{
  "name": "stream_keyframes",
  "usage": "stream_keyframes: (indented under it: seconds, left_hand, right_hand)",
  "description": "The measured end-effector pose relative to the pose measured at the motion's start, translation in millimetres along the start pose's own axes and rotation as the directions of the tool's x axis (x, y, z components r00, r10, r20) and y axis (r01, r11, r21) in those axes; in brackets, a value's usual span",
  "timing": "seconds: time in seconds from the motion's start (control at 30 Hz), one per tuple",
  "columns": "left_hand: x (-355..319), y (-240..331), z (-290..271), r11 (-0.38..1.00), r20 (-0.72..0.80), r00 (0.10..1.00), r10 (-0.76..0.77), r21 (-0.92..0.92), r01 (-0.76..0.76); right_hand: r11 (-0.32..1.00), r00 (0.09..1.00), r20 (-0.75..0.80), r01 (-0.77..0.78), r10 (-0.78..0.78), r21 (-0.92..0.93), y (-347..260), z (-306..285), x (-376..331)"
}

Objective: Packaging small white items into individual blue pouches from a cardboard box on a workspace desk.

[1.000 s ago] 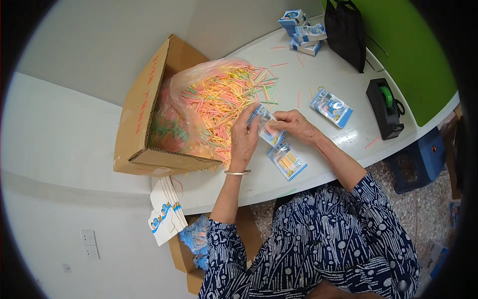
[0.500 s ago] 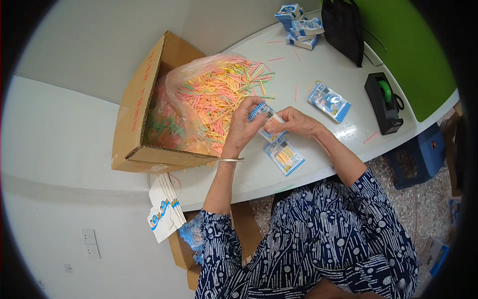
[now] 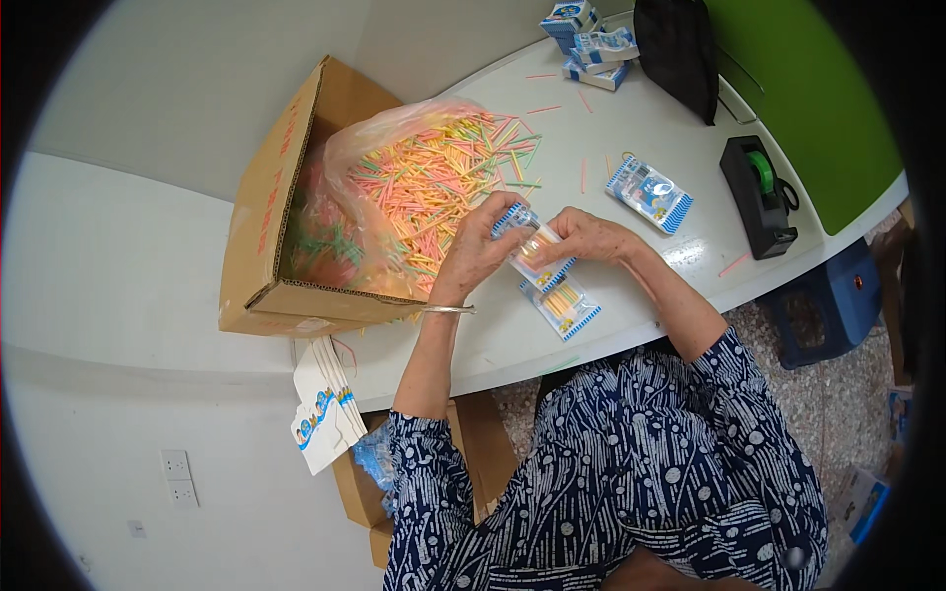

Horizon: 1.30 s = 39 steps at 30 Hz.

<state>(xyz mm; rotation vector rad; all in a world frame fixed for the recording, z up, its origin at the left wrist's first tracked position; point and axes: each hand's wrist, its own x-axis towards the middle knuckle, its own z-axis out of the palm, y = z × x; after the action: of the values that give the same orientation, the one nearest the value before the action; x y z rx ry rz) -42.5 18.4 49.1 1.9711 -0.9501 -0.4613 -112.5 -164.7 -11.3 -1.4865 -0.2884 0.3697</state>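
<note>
Between my two hands is a small clear packet [image 3: 533,246] with blue-and-white striped ends and thin pastel sticks inside. My left hand [image 3: 477,246] grips its upper left side, thumb across the front. With thumb and fingers closed, my right hand [image 3: 589,239] pinches its right side. A similar stick-filled packet [image 3: 569,307] lies on the table just below, partly covered by the held one. Left of my hands, a heap of pink, yellow and green sticks [image 3: 424,187] spills from a clear plastic bag [image 3: 347,153] inside a tipped cardboard box [image 3: 258,212].
Right of my hands lies a blue-and-white pack [image 3: 650,193], near a black tape dispenser [image 3: 757,197]. Small boxes [image 3: 594,49] and a black bag [image 3: 678,54] stand at the back. Folded white cards [image 3: 325,409] sit by the table's left edge; a blue stool [image 3: 828,310] is at right.
The held packet has tilted slightly, and its lower end has shifted a little to the right. Both hands keep their grip. The whole view has shifted slightly.
</note>
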Motion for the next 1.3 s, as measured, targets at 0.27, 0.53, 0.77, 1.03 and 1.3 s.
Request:
stream_keyframes:
  seconds: [0.27,0.53,0.77,1.03,1.3]
  left_hand:
    - [-38.9,-26.0,20.5,0.958,0.142,0.988,-0.057,-0.271,0.094]
    - [-24.5,-35.2,18.5,0.958,-0.113,0.993,0.046,0.288,-0.012]
    - [7.2,-20.9,45.0,0.980,-0.114,0.991,0.071,0.192,-0.048]
    - [37.0,6.3,47.9,0.999,-0.131,0.991,0.039,-0.024,-0.042]
    - [16.7,-3.9,39.2,0.973,-0.215,0.976,0.037,-0.215,-0.084]
  right_hand:
    - [0.592,0.583,-0.625,-0.283,-0.519,-0.755,-19.1,-47.3,-50.0]
    - [0.574,0.546,-0.695,-0.410,-0.468,-0.709,35.1,-71.1,-64.9]
    - [0.581,0.491,-0.670,-0.347,-0.557,-0.737,42.4,-79.9,-68.1]
    - [0.343,0.577,-0.277,0.007,-0.769,-0.939,-14.8,-21.4,-54.2]
    - [0.870,0.766,-0.515,0.114,-0.384,-0.479,-14.5,-17.5,-35.1]
